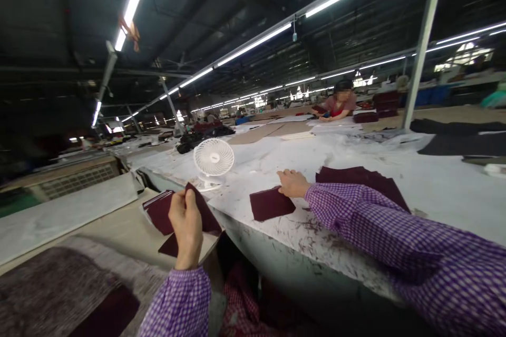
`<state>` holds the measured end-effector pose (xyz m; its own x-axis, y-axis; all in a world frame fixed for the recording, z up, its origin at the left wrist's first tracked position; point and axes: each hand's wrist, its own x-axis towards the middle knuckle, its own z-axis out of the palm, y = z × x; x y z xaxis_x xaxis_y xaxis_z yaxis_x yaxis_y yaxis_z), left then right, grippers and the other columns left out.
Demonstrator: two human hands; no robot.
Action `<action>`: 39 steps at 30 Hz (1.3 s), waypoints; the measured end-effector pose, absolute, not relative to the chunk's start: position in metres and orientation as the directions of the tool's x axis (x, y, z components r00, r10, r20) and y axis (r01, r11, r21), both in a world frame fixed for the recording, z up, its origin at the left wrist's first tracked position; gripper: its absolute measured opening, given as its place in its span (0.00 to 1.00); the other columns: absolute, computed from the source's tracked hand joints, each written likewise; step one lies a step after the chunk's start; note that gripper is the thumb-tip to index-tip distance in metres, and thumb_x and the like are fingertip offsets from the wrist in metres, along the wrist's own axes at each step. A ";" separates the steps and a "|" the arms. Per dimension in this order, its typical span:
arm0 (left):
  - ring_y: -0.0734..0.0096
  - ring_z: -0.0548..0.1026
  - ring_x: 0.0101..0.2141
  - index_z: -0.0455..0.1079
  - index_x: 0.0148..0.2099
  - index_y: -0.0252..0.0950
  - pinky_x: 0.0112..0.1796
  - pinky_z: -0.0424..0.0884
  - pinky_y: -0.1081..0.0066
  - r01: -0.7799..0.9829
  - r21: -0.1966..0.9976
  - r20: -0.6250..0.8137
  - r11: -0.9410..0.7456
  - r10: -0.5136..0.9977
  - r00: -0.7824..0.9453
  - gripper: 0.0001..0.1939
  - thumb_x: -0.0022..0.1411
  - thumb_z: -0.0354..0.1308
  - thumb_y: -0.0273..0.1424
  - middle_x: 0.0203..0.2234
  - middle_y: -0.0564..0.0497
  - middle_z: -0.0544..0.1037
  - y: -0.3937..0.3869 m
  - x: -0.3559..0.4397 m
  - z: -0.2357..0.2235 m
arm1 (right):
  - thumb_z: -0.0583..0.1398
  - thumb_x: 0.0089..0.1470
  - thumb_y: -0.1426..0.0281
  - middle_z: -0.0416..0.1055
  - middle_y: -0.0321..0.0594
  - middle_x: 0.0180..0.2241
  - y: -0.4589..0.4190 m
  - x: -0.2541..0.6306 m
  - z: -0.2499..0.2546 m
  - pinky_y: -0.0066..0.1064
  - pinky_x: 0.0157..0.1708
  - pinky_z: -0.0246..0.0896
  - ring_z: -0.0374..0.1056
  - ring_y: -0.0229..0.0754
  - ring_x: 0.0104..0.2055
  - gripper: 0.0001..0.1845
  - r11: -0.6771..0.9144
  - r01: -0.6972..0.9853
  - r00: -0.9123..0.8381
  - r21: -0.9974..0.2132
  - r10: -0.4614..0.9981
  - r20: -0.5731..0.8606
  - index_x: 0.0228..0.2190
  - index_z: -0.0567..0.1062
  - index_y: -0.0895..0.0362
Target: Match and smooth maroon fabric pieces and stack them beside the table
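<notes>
My left hand (185, 224) is closed, thumb against fingers, on a dark maroon fabric piece (203, 210) that hangs to its right. Beside and below that hand, a stack of maroon pieces (160, 210) with pale edges lies on the beige side surface. My right hand (293, 183) reaches over the white table (253, 168), palm down with its fingers stretched forward. It touches or hovers at the upper right corner of a single maroon piece (272, 204) lying flat; which one I cannot tell. A fanned pile of maroon pieces (363, 179) lies beyond my right forearm.
A white desk fan (214, 160) stands near the table's left edge. Dark cloth (203, 137) is heaped behind it. Across the table a person (340, 102) leans over, near stacked maroon pieces (385, 104). A metal post (425, 42) rises at the right, by dark grey sheets (462, 142).
</notes>
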<state>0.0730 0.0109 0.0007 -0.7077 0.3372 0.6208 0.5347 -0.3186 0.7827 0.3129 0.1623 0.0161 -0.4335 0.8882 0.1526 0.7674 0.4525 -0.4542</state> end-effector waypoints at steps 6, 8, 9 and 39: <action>0.72 0.71 0.31 0.66 0.40 0.36 0.34 0.65 0.74 0.700 0.612 0.726 -0.368 0.613 -0.312 0.09 0.65 0.47 0.34 0.30 0.52 0.74 -0.004 0.167 -0.004 | 0.44 0.62 0.53 0.74 0.52 0.38 0.134 0.339 0.038 0.34 0.37 0.64 0.70 0.44 0.39 0.29 0.439 0.549 -0.674 -0.711 0.736 -0.067 0.43 0.71 0.63; 0.72 0.72 0.32 0.66 0.43 0.37 0.34 0.65 0.73 0.784 0.433 0.715 -0.445 0.699 0.002 0.09 0.66 0.45 0.29 0.32 0.51 0.75 -0.011 0.193 -0.015 | 0.41 0.58 0.44 0.74 0.53 0.35 0.115 0.350 0.041 0.32 0.28 0.65 0.70 0.42 0.32 0.39 0.255 0.462 -0.758 -0.849 0.610 -0.230 0.46 0.69 0.65; 0.71 0.72 0.32 0.67 0.44 0.37 0.33 0.65 0.73 0.807 0.332 0.687 -0.489 0.712 0.149 0.10 0.66 0.44 0.27 0.32 0.51 0.75 -0.014 0.203 -0.021 | 0.44 0.55 0.42 0.73 0.53 0.36 0.106 0.356 0.041 0.31 0.26 0.64 0.70 0.41 0.31 0.40 0.205 0.446 -0.775 -0.871 0.576 -0.261 0.48 0.68 0.65; 0.79 0.66 0.21 0.73 0.35 0.32 0.23 0.59 0.78 0.175 0.967 0.182 -0.184 0.983 0.024 0.10 0.48 0.61 0.31 0.22 0.54 0.73 0.054 0.200 -0.011 | 0.62 0.52 0.65 0.66 0.46 0.43 0.086 0.397 0.017 0.38 0.46 0.59 0.62 0.46 0.46 0.16 0.920 0.375 -0.781 -0.114 0.380 0.496 0.43 0.72 0.57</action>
<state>0.2004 0.0538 -0.0111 0.0241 0.9830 0.1822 0.1749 -0.1836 0.9673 0.3967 0.0857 0.0171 -0.7806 0.3798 0.4964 0.3751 0.9199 -0.1139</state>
